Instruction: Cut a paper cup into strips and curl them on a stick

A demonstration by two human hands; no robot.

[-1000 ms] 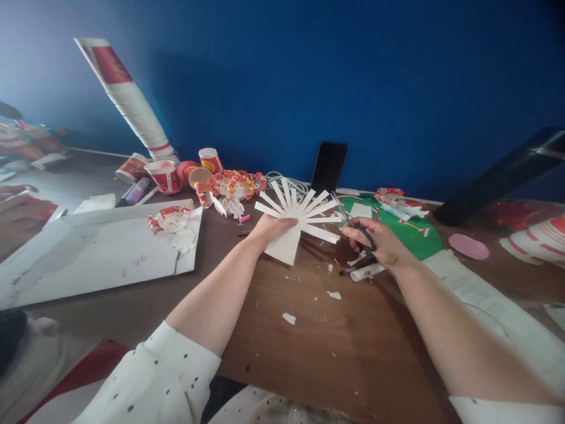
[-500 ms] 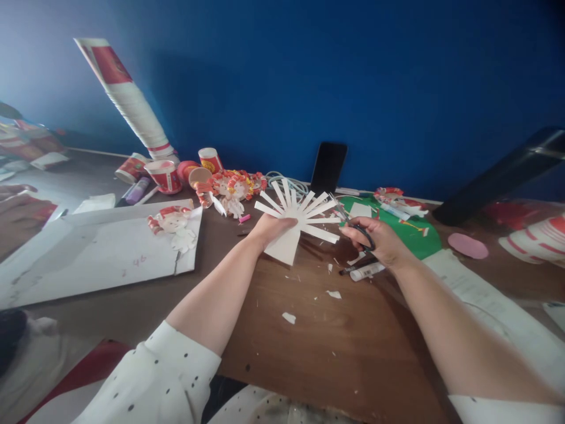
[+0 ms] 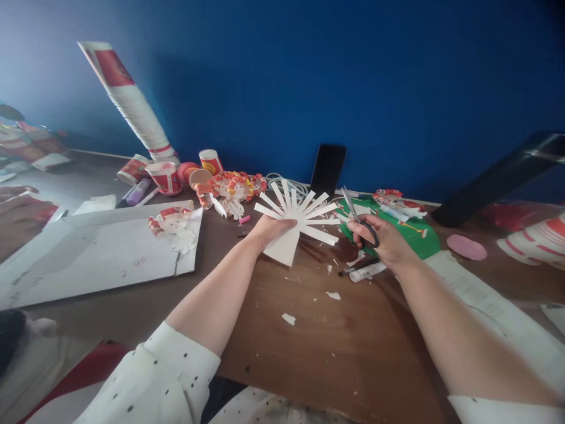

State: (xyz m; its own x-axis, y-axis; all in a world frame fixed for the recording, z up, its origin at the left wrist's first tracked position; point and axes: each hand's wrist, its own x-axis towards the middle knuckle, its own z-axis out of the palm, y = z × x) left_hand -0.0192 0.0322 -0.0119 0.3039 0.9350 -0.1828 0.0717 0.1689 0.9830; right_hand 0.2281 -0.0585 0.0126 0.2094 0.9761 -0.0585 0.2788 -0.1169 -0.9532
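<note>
My left hand grips a white paper cup cut-out whose wall is slit into several strips fanned outward, held above the brown table. My right hand holds black-handled scissors just right of the strips, blades closed and pointing up and away from the paper. Small white paper scraps lie on the wood below both hands.
A tall leaning stack of paper cups and loose red-and-white cups stand at the back left. Finished cup figures, a dark phone, green paper, a glue stick and a large white sheet surround the hands.
My right hand has drawn the scissors back from the strips and tilted the blades upward. The left hand and the cut cup have stayed in place.
</note>
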